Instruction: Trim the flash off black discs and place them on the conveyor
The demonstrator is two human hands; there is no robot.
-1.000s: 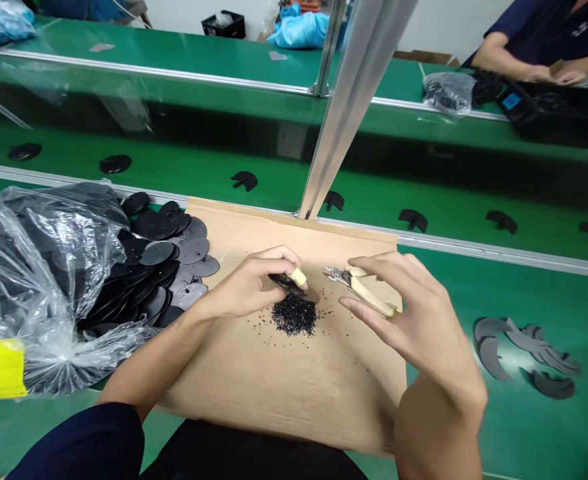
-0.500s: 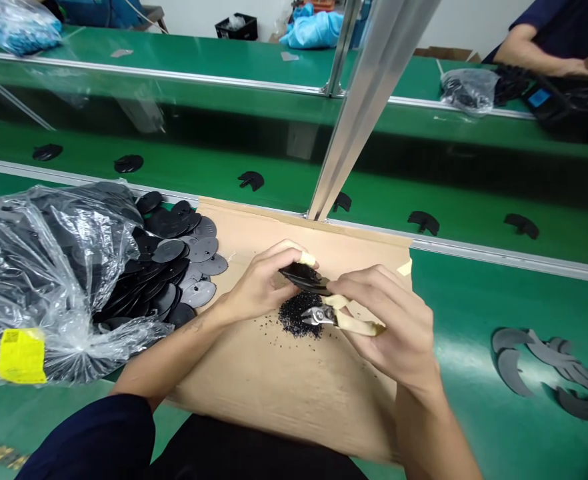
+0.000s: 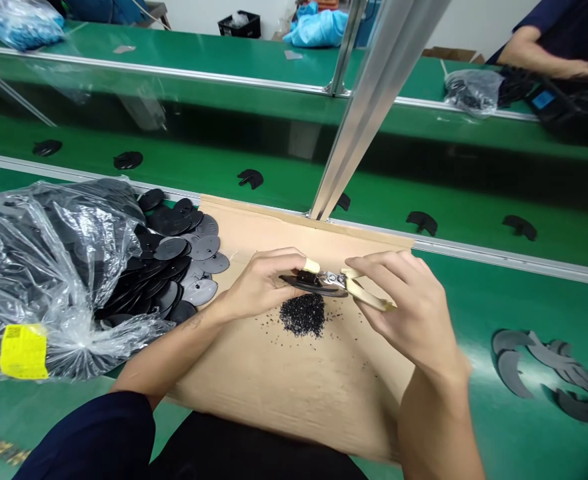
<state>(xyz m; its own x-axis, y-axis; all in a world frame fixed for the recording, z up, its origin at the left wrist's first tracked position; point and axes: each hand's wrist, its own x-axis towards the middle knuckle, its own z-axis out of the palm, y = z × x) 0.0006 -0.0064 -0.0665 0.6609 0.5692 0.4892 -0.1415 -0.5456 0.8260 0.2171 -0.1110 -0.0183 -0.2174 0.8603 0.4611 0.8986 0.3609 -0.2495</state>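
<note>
Head view. I log the disc in the air over the brown sheet, just above a heap of black crumbs. The left hand is pinched narrow on it, one finger wrapped in yellow. The right hand is curled around the pliers, handles spread; their tips meet the disc's upper side in my line of sight. I cannot tell if they bite.

Edges: the sheet's far edge runs along the metal rail, where the post stands. On the left, a pile of loose discs overlaps the sheet; beside it bulges a plastic bag. Brown surface runs from the crumbs to the near edge. To the right, a stretch of green tabletop separates the sheet from the curved pieces.

Count: one held disc, one pair of pliers, one bag, one crumb heap. On the belt, I count six dark pieces, one partly behind the post, plus slivers at the frame's sides. Piled discs and curved pieces overlap; I get no exact number.
</note>
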